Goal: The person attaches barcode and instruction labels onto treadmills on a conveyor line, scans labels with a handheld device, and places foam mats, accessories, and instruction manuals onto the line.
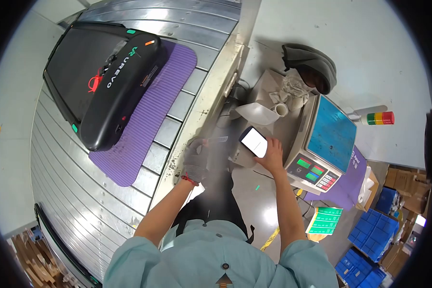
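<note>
My left hand (pixel 195 157), in a grey knitted glove with a red band at the wrist, is closed beside the conveyor's edge. A thin pale strip (pixel 218 139) sticks out from its fingers; its kind is unclear. My bare right hand (pixel 272 154) grips the lower right edge of a smartphone (pixel 253 142) with a lit white screen. The phone is over a grey surface beside a roll of white paper (pixel 279 110). Immediately right of that hand stands a weighing scale (pixel 332 137) with a blue plate and lit green and red displays.
On the metal slat conveyor (pixel 170 132), a black UREVO treadmill (pixel 122 89) lies on a purple ribbed mat (pixel 141 149). Crumpled paper (pixel 295 86) and a dark cap (pixel 312 65) lie behind the scale. A signal light (pixel 380 118) is farther right. Blue bins (pixel 373 230) stand at lower right.
</note>
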{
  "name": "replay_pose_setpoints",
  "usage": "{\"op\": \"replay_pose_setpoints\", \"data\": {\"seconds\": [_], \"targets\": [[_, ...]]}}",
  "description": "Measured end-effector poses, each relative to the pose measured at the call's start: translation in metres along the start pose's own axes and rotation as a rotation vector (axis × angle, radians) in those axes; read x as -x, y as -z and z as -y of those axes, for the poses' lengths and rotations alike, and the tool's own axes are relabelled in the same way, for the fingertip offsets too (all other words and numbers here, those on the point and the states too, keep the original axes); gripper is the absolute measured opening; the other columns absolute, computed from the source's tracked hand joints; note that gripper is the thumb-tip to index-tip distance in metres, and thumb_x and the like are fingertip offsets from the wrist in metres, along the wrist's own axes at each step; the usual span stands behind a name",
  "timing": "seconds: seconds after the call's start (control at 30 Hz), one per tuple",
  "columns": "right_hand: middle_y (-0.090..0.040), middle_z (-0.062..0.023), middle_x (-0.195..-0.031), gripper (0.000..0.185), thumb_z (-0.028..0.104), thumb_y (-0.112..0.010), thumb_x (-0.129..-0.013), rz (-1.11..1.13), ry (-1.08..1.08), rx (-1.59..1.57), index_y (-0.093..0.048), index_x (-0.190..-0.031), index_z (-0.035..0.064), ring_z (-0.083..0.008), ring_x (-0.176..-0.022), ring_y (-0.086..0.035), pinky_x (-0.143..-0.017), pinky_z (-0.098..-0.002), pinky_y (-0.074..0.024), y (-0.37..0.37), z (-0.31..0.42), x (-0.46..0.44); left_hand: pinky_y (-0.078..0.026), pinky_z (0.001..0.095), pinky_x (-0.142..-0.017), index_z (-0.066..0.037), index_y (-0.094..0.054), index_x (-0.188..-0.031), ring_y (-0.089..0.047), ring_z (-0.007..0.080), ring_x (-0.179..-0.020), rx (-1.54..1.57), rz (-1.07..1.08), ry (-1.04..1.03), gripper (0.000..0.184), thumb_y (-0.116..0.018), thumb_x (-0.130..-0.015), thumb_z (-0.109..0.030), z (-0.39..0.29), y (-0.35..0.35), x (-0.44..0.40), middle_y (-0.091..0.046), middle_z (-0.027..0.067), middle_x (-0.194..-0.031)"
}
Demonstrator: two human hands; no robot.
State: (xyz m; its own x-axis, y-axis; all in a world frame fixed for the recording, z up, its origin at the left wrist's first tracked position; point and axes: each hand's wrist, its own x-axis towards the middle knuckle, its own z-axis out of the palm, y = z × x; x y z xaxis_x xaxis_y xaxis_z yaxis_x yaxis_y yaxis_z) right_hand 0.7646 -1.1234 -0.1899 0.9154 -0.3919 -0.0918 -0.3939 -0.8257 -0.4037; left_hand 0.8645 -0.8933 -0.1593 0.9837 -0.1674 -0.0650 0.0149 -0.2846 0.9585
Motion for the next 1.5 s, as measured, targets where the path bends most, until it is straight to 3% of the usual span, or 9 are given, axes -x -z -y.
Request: {"op": "replay_pose_setpoints", "data": {"seconds": [0.1,0.2,0.47,0.77,1.0,1.17,1.27,1.37,1.5], "targets": [[-0.042,-0.0156,-0.101,0.075,0.021,-0.074,-0.045,-0.020,0.006,-0.089,-0.041,-0.110,0.0029,-0.0323,-0.097,-0.039,-0.082,-0.0393,-0.0352,-0.002,0.002,-0.005,-0.039,0.0253,-0.077,0.000,-0.055,-0.085,-0.050,0.0185,-0.087,0.079,-0.055,-0.108,0.014,-0.058,-0.076,-0.010,-0.001,0.008,-0.010,-0.052,0.0092,-0.096],[-0.042,-0.0170,-0.100,0.075,0.019,-0.073,-0.044,-0.031,0.022,-0.226,-0.041,-0.109,0.0022,-0.0330,-0.095,-0.039,-0.083,-0.0388,-0.0345,0.012,0.025,0.010,-0.038,0.0274,-0.078,0.002,-0.055,-0.086,-0.049,0.0201,-0.089,-0.124,-0.155,-0.322,0.017,-0.053,-0.080,-0.015,0.006,0.025,-0.024,-0.051,0.0115,-0.096],[-0.041,-0.0159,-0.096,0.073,0.017,-0.071,-0.043,-0.004,0.073,-0.304,-0.041,-0.108,0.0035,-0.0319,-0.093,-0.039,-0.083,-0.0380,-0.0336,0.050,0.086,0.044,-0.036,0.0323,-0.080,0.002,-0.054,-0.086,-0.047,0.0248,-0.090,-0.356,-0.205,-0.536,0.029,-0.038,-0.086,-0.023,-0.022,0.058,-0.042,-0.049,0.0153,-0.098],[-0.041,-0.0155,-0.096,0.073,0.016,-0.071,-0.043,-0.042,0.076,-0.319,-0.041,-0.109,0.0034,-0.0319,-0.092,-0.040,-0.081,-0.0373,-0.0353,0.033,0.083,0.051,-0.035,0.0313,-0.080,0.003,-0.053,-0.087,-0.047,0.0236,-0.088,-0.291,-0.232,-0.499,0.032,-0.036,-0.087,-0.024,-0.016,0.059,-0.048,-0.050,0.0137,-0.094],[-0.043,-0.0156,-0.095,0.073,0.017,-0.072,-0.045,-0.138,-0.013,-0.135,-0.041,-0.110,0.0040,-0.0318,-0.092,-0.040,-0.079,-0.0387,-0.0362,-0.009,0.022,0.009,-0.035,0.0251,-0.077,0.002,-0.053,-0.090,-0.047,0.0153,-0.083,-0.020,-0.186,-0.291,0.036,-0.034,-0.089,-0.028,-0.021,0.053,-0.034,-0.052,0.0074,-0.086],[-0.042,-0.0150,-0.099,0.078,0.017,-0.073,-0.046,-0.123,0.001,-0.064,-0.038,-0.114,0.0038,-0.0319,-0.095,-0.039,-0.082,-0.0393,-0.0353,-0.014,-0.001,-0.012,-0.036,0.0253,-0.078,0.002,-0.054,-0.091,-0.047,0.0147,-0.082,0.038,-0.075,-0.156,0.039,-0.035,-0.088,-0.032,-0.003,0.053,-0.024,-0.053,0.0075,-0.086],[-0.043,-0.0147,-0.098,0.074,0.018,-0.073,-0.048,-0.133,0.025,0.005,-0.040,-0.113,0.0045,-0.0318,-0.095,-0.040,-0.081,-0.0389,-0.0359,-0.015,-0.001,-0.015,-0.037,0.0270,-0.079,0.000,-0.054,-0.088,-0.049,0.0149,-0.083,0.428,0.034,0.178,0.040,-0.036,-0.087,-0.036,0.001,0.052,-0.022,-0.053,0.0075,-0.085],[-0.043,-0.0150,-0.097,0.066,0.018,-0.071,-0.052,-0.157,0.046,0.120,-0.043,-0.110,0.0055,-0.0317,-0.092,-0.041,-0.078,-0.0380,-0.0376,-0.002,0.013,-0.018,-0.038,0.0287,-0.081,-0.002,-0.054,-0.087,-0.049,0.0160,-0.084,0.629,0.118,0.282,0.040,-0.038,-0.086,-0.038,-0.010,0.054,-0.018,-0.053,0.0081,-0.087],[-0.050,-0.0112,-0.092,0.048,0.016,-0.069,-0.063,-0.266,0.295,-0.275,-0.049,-0.104,0.0015,-0.0221,-0.086,-0.049,-0.076,-0.0315,-0.0401,0.007,0.079,-0.030,-0.038,0.0303,-0.082,-0.003,-0.052,-0.087,-0.050,0.0176,-0.085,0.812,0.154,0.422,0.040,-0.039,-0.085,-0.041,-0.005,0.054,-0.014,-0.053,0.0089,-0.090]]}}
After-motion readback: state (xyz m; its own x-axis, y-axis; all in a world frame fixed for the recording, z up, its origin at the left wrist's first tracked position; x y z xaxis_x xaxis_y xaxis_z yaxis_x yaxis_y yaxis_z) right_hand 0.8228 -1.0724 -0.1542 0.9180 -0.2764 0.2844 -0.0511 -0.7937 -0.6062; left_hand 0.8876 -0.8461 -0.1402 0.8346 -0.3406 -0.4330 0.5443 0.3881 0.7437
